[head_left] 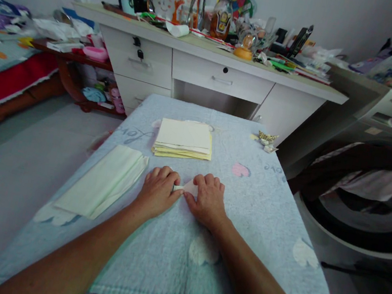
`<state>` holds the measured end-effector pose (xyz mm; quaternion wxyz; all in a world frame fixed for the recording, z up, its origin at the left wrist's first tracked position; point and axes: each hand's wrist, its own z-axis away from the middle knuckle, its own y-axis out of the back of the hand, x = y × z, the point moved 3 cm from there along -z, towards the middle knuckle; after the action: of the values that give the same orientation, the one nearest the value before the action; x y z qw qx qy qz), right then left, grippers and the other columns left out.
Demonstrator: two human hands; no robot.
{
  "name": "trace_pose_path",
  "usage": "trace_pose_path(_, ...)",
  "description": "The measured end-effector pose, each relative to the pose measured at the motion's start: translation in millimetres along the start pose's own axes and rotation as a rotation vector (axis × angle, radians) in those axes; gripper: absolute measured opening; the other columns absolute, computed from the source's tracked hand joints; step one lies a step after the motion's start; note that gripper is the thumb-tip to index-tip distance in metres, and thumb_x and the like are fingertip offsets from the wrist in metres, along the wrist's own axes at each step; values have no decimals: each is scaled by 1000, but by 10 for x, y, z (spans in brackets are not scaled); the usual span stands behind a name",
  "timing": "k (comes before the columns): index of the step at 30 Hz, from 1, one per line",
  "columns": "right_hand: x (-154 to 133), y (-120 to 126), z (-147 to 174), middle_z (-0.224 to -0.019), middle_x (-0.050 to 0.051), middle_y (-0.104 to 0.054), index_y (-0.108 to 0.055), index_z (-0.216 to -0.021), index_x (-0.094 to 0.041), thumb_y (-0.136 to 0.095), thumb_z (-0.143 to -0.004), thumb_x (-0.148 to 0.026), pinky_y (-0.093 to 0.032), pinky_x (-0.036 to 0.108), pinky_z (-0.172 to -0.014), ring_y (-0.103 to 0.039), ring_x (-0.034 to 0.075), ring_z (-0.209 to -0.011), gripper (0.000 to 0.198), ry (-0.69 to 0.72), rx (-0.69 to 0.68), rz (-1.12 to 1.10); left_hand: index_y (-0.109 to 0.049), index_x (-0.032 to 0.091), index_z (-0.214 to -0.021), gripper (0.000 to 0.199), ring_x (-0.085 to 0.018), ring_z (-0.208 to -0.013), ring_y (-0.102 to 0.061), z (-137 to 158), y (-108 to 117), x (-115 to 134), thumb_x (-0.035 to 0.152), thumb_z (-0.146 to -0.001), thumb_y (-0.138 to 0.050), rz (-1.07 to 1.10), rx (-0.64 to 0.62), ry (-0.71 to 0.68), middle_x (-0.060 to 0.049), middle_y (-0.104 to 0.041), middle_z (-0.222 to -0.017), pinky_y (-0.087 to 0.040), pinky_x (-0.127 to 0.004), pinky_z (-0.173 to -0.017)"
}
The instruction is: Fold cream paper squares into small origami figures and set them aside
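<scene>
A small piece of folded white paper (191,187) lies between my two hands over the middle of the cloth-covered table. My left hand (160,186) pinches its narrow left end, with the thumb pointing inward. On the wider, slanted part, my right hand (208,197) closes its thumb and fingers. The thumbs nearly meet at the paper's lower edge, and the fingers hide both its ends. Just beyond my hands sits a stack of cream and yellow paper sheets (185,135). Left of my left hand lies a long folded pale green-white sheet (101,184).
A blue patterned cloth (255,262) covers the table. Near its far right corner rests a small folded printed paper piece (268,140). Behind stands a cluttered white desk (201,70) with drawers. A washing machine (384,123) is at right, a bed (2,69) at left.
</scene>
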<state>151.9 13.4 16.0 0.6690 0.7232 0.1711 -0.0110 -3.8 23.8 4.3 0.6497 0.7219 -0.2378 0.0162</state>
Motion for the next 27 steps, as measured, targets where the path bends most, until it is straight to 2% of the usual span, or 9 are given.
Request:
trace_pose_path(5,160,51,0,-108,9,-51,-51,-122,-27,-63,-78,-42,-31,38,-83,-45,27,-98,48,-71,-50,-21,-58,23,-90,16,-25,-95,-45,-11,-2,-23,37,-81,-60,23,-29,13,-4,-54,-99,-34,-37,-80)
trace_pose_path(9,410,95,2,-121,11,-48,-32,-143,-33,-64,-77,-45,-31,42,-87,-44,29,-104,75,-134,-99,-11,-58,23,-90,15,-25,-96,-45,-18,-4,-33,35,-81,-60,34,-36,15,-4,-54,-99,-34,-37,-79)
trace_pose_path(12,573,116,5,-136,12,-39,-24,-148,-33,-64,-77,-45,-27,46,-95,-39,33,-118,82,-152,-131,-13,-58,23,-90,15,-25,-96,-45,-17,-14,-43,34,-80,-60,37,-33,16,-4,-54,-99,-34,-36,-79)
trace_pose_path(19,724,174,24,-149,11,-27,-16,-150,-34,-61,-80,-39,-20,50,-105,-26,32,-135,83,-144,-238,-31,-58,24,-89,13,-24,-95,-46,-29,-34,-69,33,-80,-59,54,-30,13,-4,-55,-98,-34,-37,-80)
trace_pose_path(25,843,194,20,-150,9,-27,-15,-150,-34,-57,-78,-27,-22,48,-105,-27,29,-135,83,-105,-267,-59,-59,24,-90,14,-25,-95,-47,-30,-43,-86,34,-80,-58,60,-30,11,-4,-56,-99,-36,-37,-80)
trace_pose_path(27,881,197,1,-147,10,-31,-19,-149,-30,-54,-75,-20,-23,46,-105,-29,28,-133,83,-103,-229,-96,-59,24,-91,14,-25,-96,-48,-29,-35,-89,32,-80,-58,83,-16,1,-4,-57,-99,-36,-37,-81)
